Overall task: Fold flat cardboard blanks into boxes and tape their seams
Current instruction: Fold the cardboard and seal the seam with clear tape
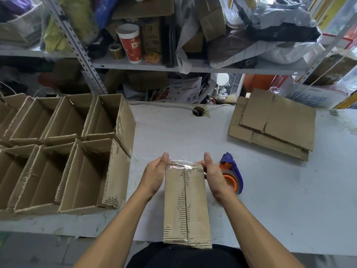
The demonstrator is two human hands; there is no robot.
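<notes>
A folded cardboard box (186, 206) stands on the table's near edge, its two flaps closed on top with clear tape along the middle seam and over the far edge. My left hand (155, 174) lies flat against the box's left side near the far end, fingers straight. On the opposite side my right hand (213, 173) presses the same way with straight fingers. A blue and orange tape dispenser (232, 174) lies on the table just right of my right hand. A stack of flat cardboard blanks (274, 122) sits at the far right.
Several finished open boxes (63, 151) stand in rows on the left of the white table (270, 190). Behind the table a metal shelf (154, 64) holds a red cup, tape rolls, cardboard and bags. A cable hole (199, 111) is at the table's back edge.
</notes>
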